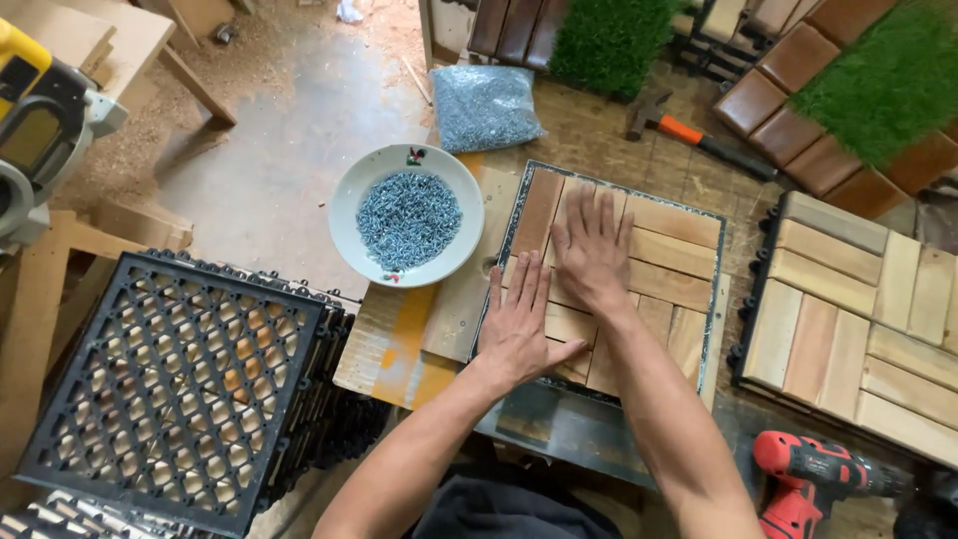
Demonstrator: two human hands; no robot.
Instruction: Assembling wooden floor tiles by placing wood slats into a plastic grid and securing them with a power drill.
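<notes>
Both hands lie flat, palms down, on a square of wooden slats point(671, 255) set inside a metal frame point(717, 299) on the workbench. My left hand point(521, 324) presses the slats near the frame's left side, fingers together pointing away. My right hand point(593, 250) rests a little farther up, fingers spread over the middle slats. Neither hand holds anything.
A white bowl of small screws point(407, 217) sits left of the frame, a plastic bag of screws point(485, 106) behind it. A stack of black plastic grids point(180, 374) stands at left. A finished wooden tile point(858, 324), a red drill point(808, 479) and a hammer point(699, 140) lie to the right.
</notes>
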